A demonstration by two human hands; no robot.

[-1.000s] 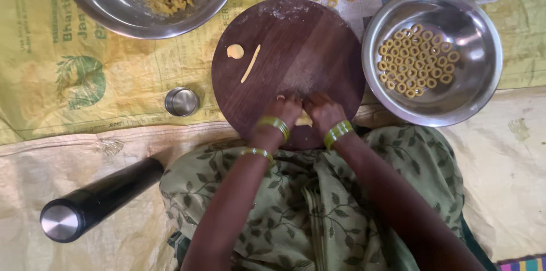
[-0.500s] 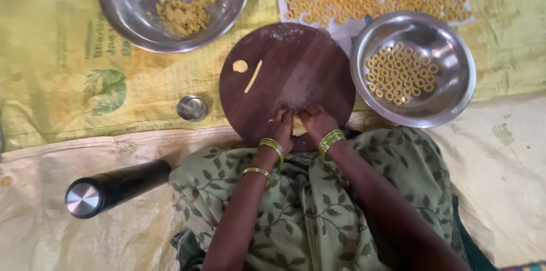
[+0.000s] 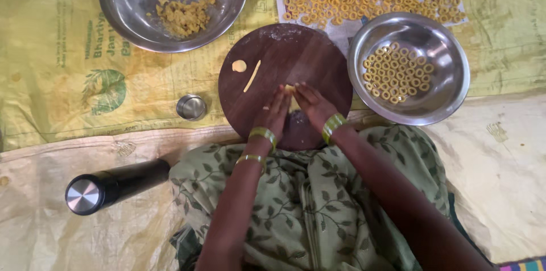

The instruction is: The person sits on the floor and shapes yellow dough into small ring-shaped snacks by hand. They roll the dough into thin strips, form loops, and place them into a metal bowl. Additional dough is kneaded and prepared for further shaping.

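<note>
Both hands, the left hand (image 3: pixel 274 113) and the right hand (image 3: pixel 311 106), lie on the near half of the round wooden board (image 3: pixel 318 60), fingertips meeting on a small dough piece (image 3: pixel 289 88). The board's far half is bare wood, open for passing. On its left part lie a dough strip (image 3: pixel 252 76) and a dough ball (image 3: pixel 239 65), slight obstacles. Just beside the board's right edge stands the bowl of rings (image 3: pixel 449 72), blocking that side. The dough bowl (image 3: pixel 119 3) closes the far left. A small steel cup (image 3: pixel 191 107) sits near the left edge; the yellow sack (image 3: pixel 57 100) around it lies free. The black flask (image 3: pixel 114 184) lies well apart, beside the left knee.
</note>
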